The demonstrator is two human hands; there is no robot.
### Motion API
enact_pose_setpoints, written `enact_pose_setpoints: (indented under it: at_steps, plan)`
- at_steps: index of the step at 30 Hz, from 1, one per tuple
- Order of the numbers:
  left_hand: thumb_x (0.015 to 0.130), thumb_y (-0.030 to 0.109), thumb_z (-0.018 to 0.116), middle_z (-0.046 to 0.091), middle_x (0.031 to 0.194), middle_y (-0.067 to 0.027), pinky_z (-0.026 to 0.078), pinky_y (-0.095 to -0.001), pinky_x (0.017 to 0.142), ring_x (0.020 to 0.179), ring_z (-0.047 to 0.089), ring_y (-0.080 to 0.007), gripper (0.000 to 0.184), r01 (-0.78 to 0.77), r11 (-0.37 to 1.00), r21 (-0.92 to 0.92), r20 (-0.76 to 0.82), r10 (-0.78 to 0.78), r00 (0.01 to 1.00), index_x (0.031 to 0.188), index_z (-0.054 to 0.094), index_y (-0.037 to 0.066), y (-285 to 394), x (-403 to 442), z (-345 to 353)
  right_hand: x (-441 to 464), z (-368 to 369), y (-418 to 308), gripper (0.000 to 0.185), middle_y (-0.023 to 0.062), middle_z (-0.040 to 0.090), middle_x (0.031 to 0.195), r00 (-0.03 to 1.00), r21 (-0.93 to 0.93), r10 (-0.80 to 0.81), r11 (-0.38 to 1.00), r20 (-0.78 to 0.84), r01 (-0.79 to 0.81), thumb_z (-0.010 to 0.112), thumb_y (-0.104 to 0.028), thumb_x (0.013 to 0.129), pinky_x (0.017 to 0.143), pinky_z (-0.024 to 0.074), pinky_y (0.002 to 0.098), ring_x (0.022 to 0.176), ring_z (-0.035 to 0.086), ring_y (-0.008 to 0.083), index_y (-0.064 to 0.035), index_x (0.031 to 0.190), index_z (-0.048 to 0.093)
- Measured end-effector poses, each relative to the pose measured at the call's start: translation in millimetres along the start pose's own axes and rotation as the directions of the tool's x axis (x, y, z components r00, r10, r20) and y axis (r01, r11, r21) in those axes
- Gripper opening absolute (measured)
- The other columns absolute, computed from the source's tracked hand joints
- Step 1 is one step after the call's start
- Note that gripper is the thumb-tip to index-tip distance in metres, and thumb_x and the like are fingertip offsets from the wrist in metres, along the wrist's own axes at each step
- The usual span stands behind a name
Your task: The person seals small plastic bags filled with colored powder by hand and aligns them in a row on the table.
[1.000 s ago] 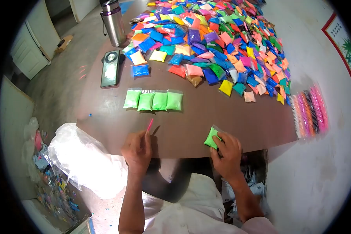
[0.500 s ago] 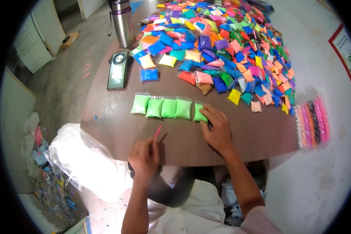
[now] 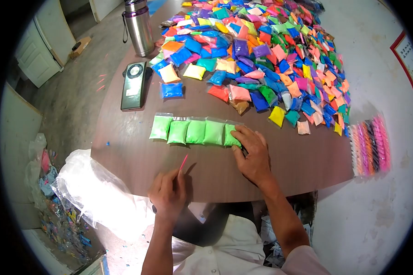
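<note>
Several clear packets of light green filling (image 3: 196, 132) lie side by side in a row on the brown table. My right hand (image 3: 252, 153) grips the rightmost green packet (image 3: 230, 134) between fingers and thumb; its right part is hidden under the fingers. That packet touches or slightly overlaps its neighbour in the row. Closed near the table's front edge, my left hand (image 3: 167, 190) pinches a thin pink stick (image 3: 183, 162) that points up and to the right.
Beyond the row spreads a large heap of multicoloured packets (image 3: 261, 59). At the left stand a steel thermos (image 3: 139, 32) and, lying flat, a phone (image 3: 134, 87). Bagged twisted sticks (image 3: 371, 146) are at the right edge. A clear plastic bag (image 3: 101, 192) hangs below the table's left front.
My right hand has slid the rightmost green packet left, closing its gap with the row. My left hand still holds the pink stick. The view has shifted slightly.
</note>
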State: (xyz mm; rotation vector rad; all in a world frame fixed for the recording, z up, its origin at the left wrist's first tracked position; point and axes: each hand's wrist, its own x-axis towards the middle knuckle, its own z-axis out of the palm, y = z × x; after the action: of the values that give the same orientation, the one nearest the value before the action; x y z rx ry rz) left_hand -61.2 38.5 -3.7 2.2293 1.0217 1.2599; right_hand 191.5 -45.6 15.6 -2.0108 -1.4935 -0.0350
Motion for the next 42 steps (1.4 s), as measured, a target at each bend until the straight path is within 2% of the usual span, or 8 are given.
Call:
enact_pose_setpoints:
  at_steps: [20, 22, 29, 35, 42]
  plan:
    - [0.090, 0.000, 0.080, 0.063, 0.075, -0.0105, 0.045, -0.0344, 0.053, 0.057, 0.059, -0.0236, 0.010, 0.010, 0.999, -0.030, -0.003, -0.010, 1.000, 0.094, 0.071, 0.003, 1, 0, -1, 0, 0, -4, 0.040, 0.0109, 0.066, 0.140, 1.000, 0.009, 0.025, 1.000, -0.009, -0.025, 0.071, -0.011, 0.088, 0.116, 0.0380, 0.0513, 0.136, 0.059, 0.0287, -0.0106, 0.129, 0.070]
    - [0.088, -0.001, 0.080, 0.063, 0.072, -0.0083, 0.046, -0.0358, 0.051, 0.056, 0.058, -0.0231, 0.011, -0.005, 1.000, -0.016, -0.020, 0.005, 1.000, 0.092, 0.071, 0.005, 1, 1, -1, -1, 0, -4, 0.041, 0.0110, 0.066, 0.140, 1.000, 0.009, 0.026, 1.000, -0.008, -0.026, 0.071, -0.010, 0.088, 0.117, 0.0378, 0.0510, 0.135, 0.059, 0.0287, -0.0106, 0.129, 0.070]
    - [0.089, -0.001, 0.080, 0.064, 0.073, -0.0085, 0.046, -0.0359, 0.051, 0.056, 0.059, -0.0235, 0.011, -0.013, 1.000, -0.012, -0.026, 0.013, 1.000, 0.092, 0.071, 0.005, -1, 0, 1, -1, 0, -3, 0.042, 0.0110, 0.066, 0.140, 1.000, 0.012, 0.026, 1.000, -0.007, -0.025, 0.071, -0.010, 0.088, 0.116, 0.0376, 0.0513, 0.134, 0.059, 0.0293, -0.0103, 0.130, 0.069]
    - [0.091, -0.001, 0.079, 0.064, 0.076, -0.0108, 0.045, -0.0324, 0.052, 0.057, 0.059, -0.0226, 0.010, -0.036, 0.999, -0.016, -0.012, 0.036, 0.999, 0.095, 0.071, 0.002, -2, -1, 0, -2, 2, 0, 0.041, 0.0112, 0.066, 0.139, 1.000, 0.014, 0.019, 1.000, -0.018, -0.019, 0.072, -0.010, 0.088, 0.116, 0.0384, 0.0517, 0.133, 0.060, 0.0296, -0.0102, 0.129, 0.070]
    - [0.090, 0.003, 0.080, 0.067, 0.078, -0.0116, 0.050, -0.0383, 0.057, 0.062, 0.063, -0.0282, 0.010, -0.015, 1.000, 0.023, -0.007, 0.015, 1.000, 0.093, 0.071, 0.005, -2, -1, 0, 0, 2, 4, 0.042, 0.0135, 0.066, 0.138, 0.999, 0.024, -0.031, 0.999, -0.020, 0.032, 0.071, -0.009, 0.087, 0.115, 0.0393, 0.0522, 0.132, 0.060, 0.0328, -0.0083, 0.129, 0.069]
